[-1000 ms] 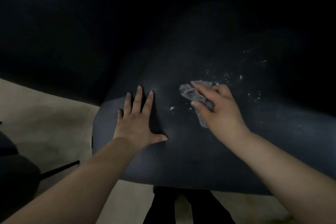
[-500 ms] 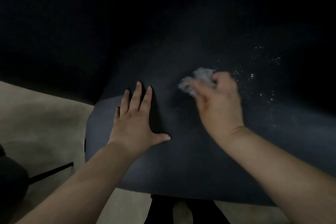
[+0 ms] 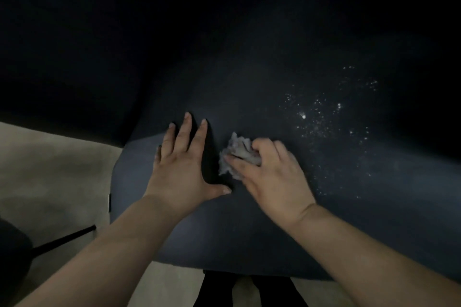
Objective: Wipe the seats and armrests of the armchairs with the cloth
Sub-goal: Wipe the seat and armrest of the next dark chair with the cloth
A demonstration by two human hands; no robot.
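Observation:
A dark blue armchair seat (image 3: 249,237) fills the middle of the head view, its back lost in darkness above. My left hand (image 3: 183,169) lies flat on the seat's left part with fingers spread and straight. My right hand (image 3: 270,177) grips a crumpled grey-white cloth (image 3: 233,154) and holds it against the seat just right of my left hand. White crumbs or dust specks (image 3: 329,117) are scattered over the seat to the right of the cloth.
Beige floor (image 3: 55,169) shows at the left and under the seat's front edge. A thin black leg (image 3: 64,239) of another dark piece of furniture (image 3: 12,257) reaches in at lower left. My dark trouser legs (image 3: 249,289) stand at the bottom.
My right hand has swept the cloth left and toward me, from near the specks to close beside my left hand. The left hand has stayed flat on the seat.

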